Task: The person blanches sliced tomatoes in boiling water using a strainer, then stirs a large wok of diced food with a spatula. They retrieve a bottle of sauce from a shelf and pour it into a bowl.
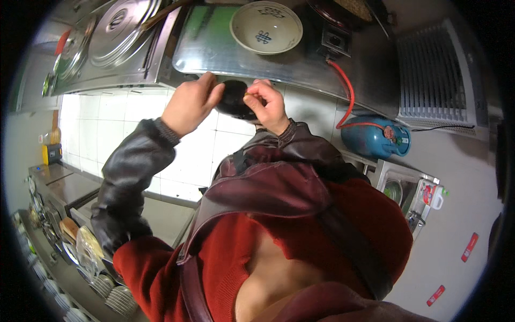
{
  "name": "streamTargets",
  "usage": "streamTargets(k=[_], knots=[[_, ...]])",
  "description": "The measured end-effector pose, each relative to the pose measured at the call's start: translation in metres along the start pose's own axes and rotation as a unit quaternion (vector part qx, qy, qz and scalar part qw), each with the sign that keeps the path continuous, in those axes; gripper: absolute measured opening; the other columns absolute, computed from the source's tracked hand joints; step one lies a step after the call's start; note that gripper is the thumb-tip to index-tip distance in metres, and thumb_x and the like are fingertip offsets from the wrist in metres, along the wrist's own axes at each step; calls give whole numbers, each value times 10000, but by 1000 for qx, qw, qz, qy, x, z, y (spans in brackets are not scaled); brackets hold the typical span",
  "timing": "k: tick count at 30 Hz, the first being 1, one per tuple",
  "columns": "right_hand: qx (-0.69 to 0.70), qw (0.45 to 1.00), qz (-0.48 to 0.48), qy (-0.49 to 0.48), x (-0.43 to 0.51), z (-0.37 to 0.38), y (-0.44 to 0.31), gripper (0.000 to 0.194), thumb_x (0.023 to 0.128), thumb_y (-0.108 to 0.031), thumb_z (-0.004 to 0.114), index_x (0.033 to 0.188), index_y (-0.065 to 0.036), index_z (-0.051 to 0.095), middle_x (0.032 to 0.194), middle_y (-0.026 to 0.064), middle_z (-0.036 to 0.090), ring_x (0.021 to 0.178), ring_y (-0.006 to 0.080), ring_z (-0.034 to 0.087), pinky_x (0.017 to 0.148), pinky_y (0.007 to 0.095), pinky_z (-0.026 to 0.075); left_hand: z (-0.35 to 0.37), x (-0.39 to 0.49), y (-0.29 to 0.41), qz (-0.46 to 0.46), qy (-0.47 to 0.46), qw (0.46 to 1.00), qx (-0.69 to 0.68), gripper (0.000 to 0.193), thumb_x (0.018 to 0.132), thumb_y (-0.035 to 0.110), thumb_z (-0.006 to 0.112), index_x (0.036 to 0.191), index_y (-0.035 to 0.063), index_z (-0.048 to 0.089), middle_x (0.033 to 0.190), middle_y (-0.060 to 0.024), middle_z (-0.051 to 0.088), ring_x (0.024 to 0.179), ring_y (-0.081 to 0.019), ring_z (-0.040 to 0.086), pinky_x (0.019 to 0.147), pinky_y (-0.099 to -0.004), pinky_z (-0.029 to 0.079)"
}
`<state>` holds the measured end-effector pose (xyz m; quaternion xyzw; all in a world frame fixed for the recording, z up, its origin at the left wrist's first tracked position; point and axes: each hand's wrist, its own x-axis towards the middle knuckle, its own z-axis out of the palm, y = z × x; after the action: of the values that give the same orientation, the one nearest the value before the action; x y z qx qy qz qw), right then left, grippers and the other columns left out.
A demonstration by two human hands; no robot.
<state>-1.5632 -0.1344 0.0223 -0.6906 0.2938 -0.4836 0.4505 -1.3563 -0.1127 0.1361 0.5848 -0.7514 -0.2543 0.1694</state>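
My left hand (192, 102) is raised near the metal counter's front edge, its fingers bent and its thumb towards the right. Whether it holds anything cannot be told. To its right, my right hand (268, 105) pinches a tiny yellowish-green piece (246, 94) between thumb and fingertips. A dark rounded thing (233, 100) shows between and below the hands; what it is cannot be told. Beyond them, a large patterned ceramic bowl (266, 40) sits on the stainless steel counter (209, 64). Dark sleeve covers reach both wrists.
Lidded steel pots (116, 36) stand at the left. A red hose (349, 86) runs to a blue gas cylinder (364, 137) on the right, near a sink (382, 177). Stacked plates (120, 300) are at lower left, and a pan (334, 12) is at upper right.
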Motion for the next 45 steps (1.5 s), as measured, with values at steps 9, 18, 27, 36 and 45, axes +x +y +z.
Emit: streamTargets(k=[9,18,27,36,45], knots=[[140,897,123,401,10,-120,96,299,894,-197,550,654,-27,500,658,-60,422,623,71,370,549,281,272,143,166,36,217,133,959,-122,412,794,208,748,1143,43,605,1087,-131,619,1079,-319,569,897,-397,461],[-142,907,245,311,13,-191,108,134,897,-97,595,991,-7,627,847,6,584,786,78,534,716,254,456,257,236,17,192,49,903,-380,449,750,81,749,1177,60,610,1239,-112,601,1201,-293,522,1029,-381,403],[-578,766,233,-159,70,-222,39,386,701,-119,790,1023,-38,595,982,134,561,836,286,619,699,331,516,324,252,44,158,110,911,-365,528,708,285,779,1189,143,614,1223,-85,600,1218,-309,483,1019,-475,359],[-408,758,385,-334,105,-274,65,396,700,-117,829,817,-62,455,731,-21,406,694,74,406,603,233,389,332,251,53,141,126,916,-354,487,716,304,774,1170,207,626,1220,15,597,1221,-284,466,1018,-470,344],[-385,732,404,-391,115,-277,71,416,701,-101,829,771,-74,419,738,-44,388,701,57,391,601,217,370,335,249,58,115,124,917,-361,443,717,275,760,1137,197,639,1219,20,598,1215,-266,475,1004,-457,359]])
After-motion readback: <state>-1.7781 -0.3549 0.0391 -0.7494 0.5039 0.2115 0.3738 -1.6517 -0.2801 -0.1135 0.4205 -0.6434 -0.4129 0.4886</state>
